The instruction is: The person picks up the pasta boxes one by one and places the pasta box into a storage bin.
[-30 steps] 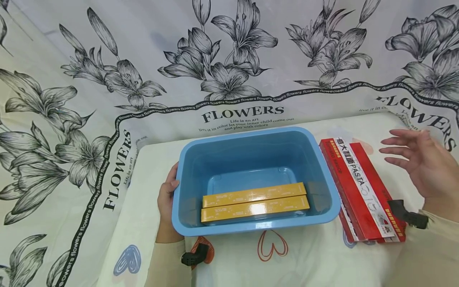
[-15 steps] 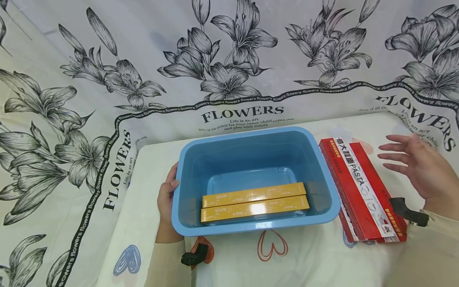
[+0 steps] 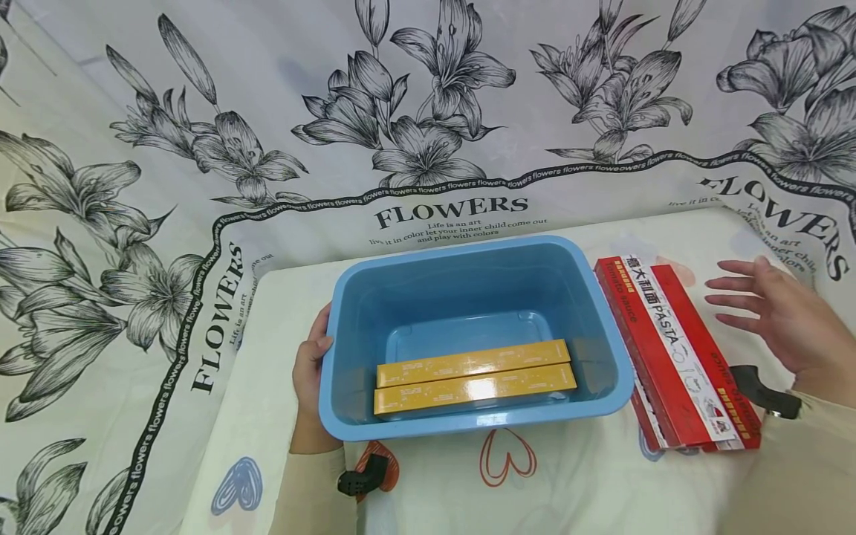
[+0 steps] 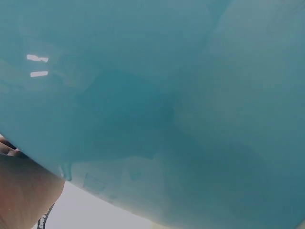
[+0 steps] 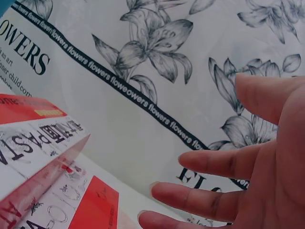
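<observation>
A blue plastic tub (image 3: 476, 423) stands on the white cloth, with two long yellow boxes (image 3: 475, 375) lying side by side along its near inner wall. My left hand (image 3: 310, 375) holds the tub's left side, its thumb tip at the rim and its other fingers partly hidden behind the edge. In the left wrist view the tub's glossy outer wall (image 4: 157, 109) fills most of the picture. Right of the tub lie red pasta boxes (image 3: 675, 357), overlapping one another. Beyond their right edge my right hand (image 3: 792, 312) hovers with fingers spread, holding nothing.
The white cloth (image 3: 267, 319) with printed hearts covers the table. Behind it hangs a flower-printed curtain (image 3: 428, 89), which also runs down the left side. The red boxes lie close against the tub's right wall.
My right hand has shifted very slightly beside the red boxes, its fingers still spread. The left hand, the tub and the boxes keep their places.
</observation>
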{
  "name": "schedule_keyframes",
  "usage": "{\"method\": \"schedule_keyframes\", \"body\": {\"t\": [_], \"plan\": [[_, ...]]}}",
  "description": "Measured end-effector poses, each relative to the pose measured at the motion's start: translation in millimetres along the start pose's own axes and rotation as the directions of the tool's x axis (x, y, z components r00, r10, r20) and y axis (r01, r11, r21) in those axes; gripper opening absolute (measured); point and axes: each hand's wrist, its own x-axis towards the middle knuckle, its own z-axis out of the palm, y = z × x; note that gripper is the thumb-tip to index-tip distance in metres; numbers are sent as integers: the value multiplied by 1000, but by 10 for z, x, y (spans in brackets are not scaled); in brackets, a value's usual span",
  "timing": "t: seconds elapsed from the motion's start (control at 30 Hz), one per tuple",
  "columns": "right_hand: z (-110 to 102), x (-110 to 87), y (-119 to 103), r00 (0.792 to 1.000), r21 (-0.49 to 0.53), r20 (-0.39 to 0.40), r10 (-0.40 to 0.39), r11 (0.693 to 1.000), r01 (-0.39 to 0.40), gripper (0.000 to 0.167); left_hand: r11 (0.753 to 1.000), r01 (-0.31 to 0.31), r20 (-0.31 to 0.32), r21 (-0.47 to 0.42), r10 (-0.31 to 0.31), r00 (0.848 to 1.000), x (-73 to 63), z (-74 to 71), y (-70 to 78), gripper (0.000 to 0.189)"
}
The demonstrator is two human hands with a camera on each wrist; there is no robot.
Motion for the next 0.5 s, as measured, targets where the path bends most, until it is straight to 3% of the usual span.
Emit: {"method": "schedule_keyframes", "body": {"t": [0.5], "plan": [[-31,96,148,988,-44,79,132,991,-128,91,1000,1,11,-26,-1,1000,1,21,9,65]]}}
